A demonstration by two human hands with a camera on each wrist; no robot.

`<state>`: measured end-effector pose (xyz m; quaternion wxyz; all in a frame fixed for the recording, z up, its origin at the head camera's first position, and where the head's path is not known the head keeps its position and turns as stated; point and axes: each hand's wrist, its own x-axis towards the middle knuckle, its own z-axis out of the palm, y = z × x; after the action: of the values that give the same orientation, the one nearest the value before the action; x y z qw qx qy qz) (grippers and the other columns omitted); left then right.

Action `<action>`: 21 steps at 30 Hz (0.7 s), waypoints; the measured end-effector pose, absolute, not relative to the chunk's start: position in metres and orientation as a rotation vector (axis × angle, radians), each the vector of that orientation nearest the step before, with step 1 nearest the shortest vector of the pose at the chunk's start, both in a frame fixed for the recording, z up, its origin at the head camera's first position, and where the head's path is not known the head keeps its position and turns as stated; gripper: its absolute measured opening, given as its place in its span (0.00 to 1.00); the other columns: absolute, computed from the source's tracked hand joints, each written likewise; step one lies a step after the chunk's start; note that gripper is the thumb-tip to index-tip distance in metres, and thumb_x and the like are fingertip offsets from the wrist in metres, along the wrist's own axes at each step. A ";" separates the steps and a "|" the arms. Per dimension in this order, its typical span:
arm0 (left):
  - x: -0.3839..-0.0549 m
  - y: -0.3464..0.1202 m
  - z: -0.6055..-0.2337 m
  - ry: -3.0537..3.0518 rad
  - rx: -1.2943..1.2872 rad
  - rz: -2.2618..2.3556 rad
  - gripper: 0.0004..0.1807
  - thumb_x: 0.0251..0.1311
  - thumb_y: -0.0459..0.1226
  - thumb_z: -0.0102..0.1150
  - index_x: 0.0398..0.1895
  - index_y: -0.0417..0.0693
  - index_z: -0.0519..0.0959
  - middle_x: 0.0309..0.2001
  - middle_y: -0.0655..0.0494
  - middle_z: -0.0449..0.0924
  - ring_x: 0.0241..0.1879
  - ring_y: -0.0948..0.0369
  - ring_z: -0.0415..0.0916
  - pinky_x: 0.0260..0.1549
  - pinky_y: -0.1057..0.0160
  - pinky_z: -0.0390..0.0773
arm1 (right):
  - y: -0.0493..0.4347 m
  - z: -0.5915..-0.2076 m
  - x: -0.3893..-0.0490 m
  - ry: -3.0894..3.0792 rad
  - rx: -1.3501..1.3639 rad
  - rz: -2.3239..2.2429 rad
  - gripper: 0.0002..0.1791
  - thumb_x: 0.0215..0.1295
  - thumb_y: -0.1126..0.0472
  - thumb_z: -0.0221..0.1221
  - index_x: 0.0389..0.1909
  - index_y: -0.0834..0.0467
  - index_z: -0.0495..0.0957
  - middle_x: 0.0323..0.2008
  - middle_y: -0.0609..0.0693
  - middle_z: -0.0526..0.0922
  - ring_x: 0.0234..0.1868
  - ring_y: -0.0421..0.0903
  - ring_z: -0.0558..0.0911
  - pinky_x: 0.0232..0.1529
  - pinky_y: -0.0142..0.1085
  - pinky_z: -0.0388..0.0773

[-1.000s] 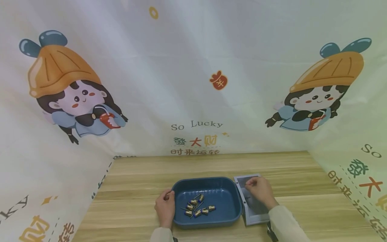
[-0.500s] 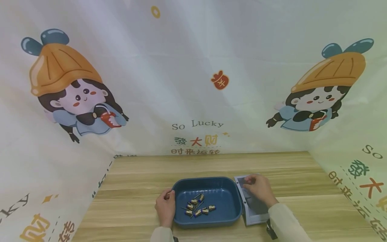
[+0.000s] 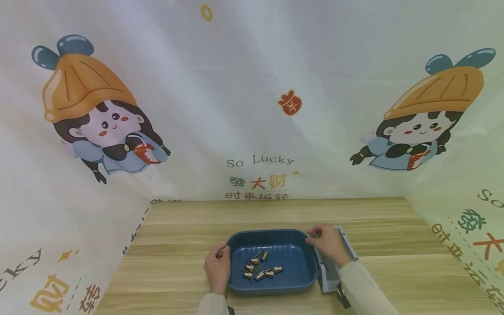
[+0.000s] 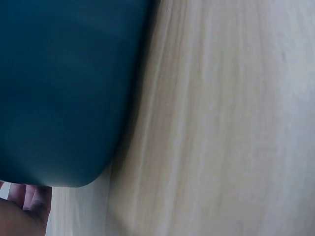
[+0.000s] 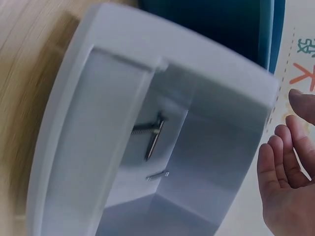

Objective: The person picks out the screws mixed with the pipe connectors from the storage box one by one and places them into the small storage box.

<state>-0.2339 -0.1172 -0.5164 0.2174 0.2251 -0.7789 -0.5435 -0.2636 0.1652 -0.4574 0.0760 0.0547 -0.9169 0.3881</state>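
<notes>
A blue plastic basin (image 3: pixel 273 286) stands on the table, with several brass-coloured pieces (image 3: pixel 260 275) with blue ends and thin metal shafts lying loose in it. My left hand (image 3: pixel 218 267) grips the basin's left rim; in the left wrist view the fingers (image 4: pixel 34 201) show beneath the basin's outer wall (image 4: pixel 69 93). My right hand (image 3: pixel 328 243) is at the basin's upper right corner, over the pale grey box (image 5: pixel 64 147) beside it. Thumb and fingers stand apart in the right wrist view, nothing visible between them. Inside the box lie two screws (image 5: pixel 155 137) and a small metal pin (image 5: pixel 157 175).
The wooden table (image 3: pixel 189 218) stretches behind and to both sides of the basin. Printed cloth walls (image 3: pixel 204 109) with cartoon figures enclose its back, left and right.
My right hand has moved left from over the grey box to the basin's upper right corner. The left hand stays at the left rim. The head view has shifted slightly.
</notes>
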 end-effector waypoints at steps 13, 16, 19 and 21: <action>-0.234 -0.118 -0.514 -2.154 0.629 -1.512 0.10 0.58 0.32 0.59 0.41 0.37 0.83 0.32 0.42 0.85 0.28 0.56 0.80 0.29 0.61 0.75 | 0.135 -0.467 -0.268 -2.702 0.209 1.243 0.10 0.45 0.70 0.69 0.32 0.65 0.82 0.28 0.51 0.84 0.31 0.43 0.79 0.35 0.36 0.76; -0.234 -0.118 -0.515 -2.154 0.637 -1.513 0.10 0.57 0.33 0.59 0.40 0.38 0.83 0.32 0.42 0.85 0.28 0.56 0.80 0.29 0.62 0.75 | 0.127 -0.471 -0.268 -2.691 0.228 1.256 0.10 0.44 0.70 0.69 0.30 0.64 0.82 0.27 0.51 0.83 0.31 0.43 0.79 0.35 0.35 0.76; -0.235 -0.118 -0.517 -2.153 0.642 -1.514 0.10 0.57 0.33 0.60 0.40 0.38 0.83 0.32 0.42 0.85 0.28 0.55 0.80 0.30 0.61 0.74 | 0.120 -0.475 -0.268 -2.690 0.248 1.259 0.09 0.44 0.70 0.69 0.30 0.63 0.82 0.27 0.50 0.83 0.30 0.42 0.78 0.34 0.34 0.76; -0.236 -0.117 -0.517 -2.155 0.645 -1.513 0.10 0.57 0.33 0.60 0.40 0.38 0.83 0.32 0.42 0.85 0.28 0.55 0.80 0.30 0.61 0.74 | 0.117 -0.478 -0.268 -2.689 0.258 1.268 0.09 0.44 0.70 0.70 0.30 0.63 0.82 0.27 0.50 0.83 0.30 0.41 0.78 0.34 0.33 0.76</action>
<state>-0.2356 -0.1175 -0.5172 0.2134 0.2325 -0.7766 -0.5452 -0.2678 0.1167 -0.4782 0.0787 0.0864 -0.8983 0.4235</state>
